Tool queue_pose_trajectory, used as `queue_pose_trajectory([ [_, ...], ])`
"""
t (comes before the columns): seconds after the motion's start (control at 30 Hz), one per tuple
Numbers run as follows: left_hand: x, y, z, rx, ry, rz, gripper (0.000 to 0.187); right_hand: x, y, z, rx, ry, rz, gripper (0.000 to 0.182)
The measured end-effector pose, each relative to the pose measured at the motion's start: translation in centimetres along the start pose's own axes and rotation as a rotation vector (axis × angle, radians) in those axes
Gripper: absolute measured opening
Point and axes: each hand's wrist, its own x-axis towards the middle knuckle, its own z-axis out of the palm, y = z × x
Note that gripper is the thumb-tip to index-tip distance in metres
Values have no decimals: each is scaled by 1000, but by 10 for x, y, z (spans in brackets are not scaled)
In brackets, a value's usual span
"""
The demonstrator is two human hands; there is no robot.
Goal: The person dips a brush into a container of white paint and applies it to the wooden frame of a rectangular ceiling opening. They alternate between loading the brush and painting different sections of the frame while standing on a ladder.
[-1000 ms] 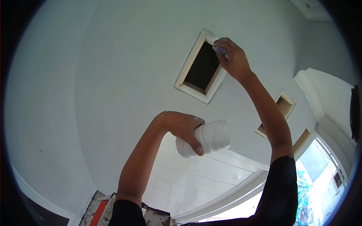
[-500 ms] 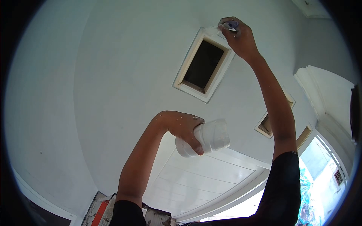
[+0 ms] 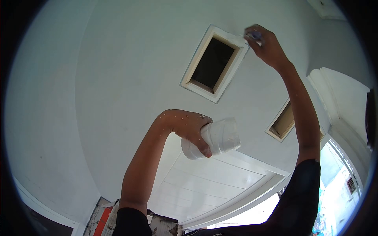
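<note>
A white plastic container (image 3: 214, 139), smeared with paint and bearing no label or writing that could be read, was gripped in the paint-flecked left hand (image 3: 189, 128), held raised below the white ceiling (image 3: 130, 67). The right hand (image 3: 267, 46) was closed around a small tool with a bluish handle (image 3: 254, 36), too blurred to be identified, and was pressed to the upper right corner of a white-framed rectangular opening (image 3: 214, 63) in the ceiling. Two such openings were counted: the dark one being worked on and a second opening (image 3: 284, 124) further to the right, partly hidden behind the raised right forearm. One container and one tool were seen.
</note>
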Motion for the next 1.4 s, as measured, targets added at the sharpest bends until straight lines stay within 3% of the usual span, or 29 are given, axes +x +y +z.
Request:
queue_pose_trajectory([
  [0.13,-1,0,-2,-1,-13,-5,100,-13,0,-23,-68,-68,162,17],
  [0.2,5,-3,0,17,-13,-7,100,-11,0,-24,26,35,194,17],
  [0.3,9,0,2,58,-23,-28,101,5,-15,7,136,230,84,18],
  [0.4,10,4,5,72,-36,-49,102,20,-16,34,162,230,12,18],
  [0.63,-1,3,2,41,16,-35,107,-7,-2,7,-55,224,196,15],
  [0.73,5,3,2,42,-1,-19,108,-3,-4,16,143,413,168,14],
  [0.93,3,9,3,67,-9,-95,110,-29,13,14,11,364,209,16],
  [1.0,-1,11,3,64,3,-97,112,-51,-4,0,29,353,306,16],
  [1.13,2,11,2,76,22,-62,114,-139,-40,-45,530,477,377,21],
  [1.2,11,13,8,75,-3,-62,114,-216,-70,-73,479,501,374,30],
  [1.23,16,7,9,66,-18,-45,114,-252,-84,-76,298,583,386,28],
  [1.27,22,3,12,82,-35,-60,114,-300,-92,-77,212,606,409,29],
  [1.3,30,-3,14,63,-54,-17,113,-323,-118,-72,530,649,466,28],
  [1.4,53,-34,22,41,-112,96,111,-424,-166,-37,658,851,723,45],
])
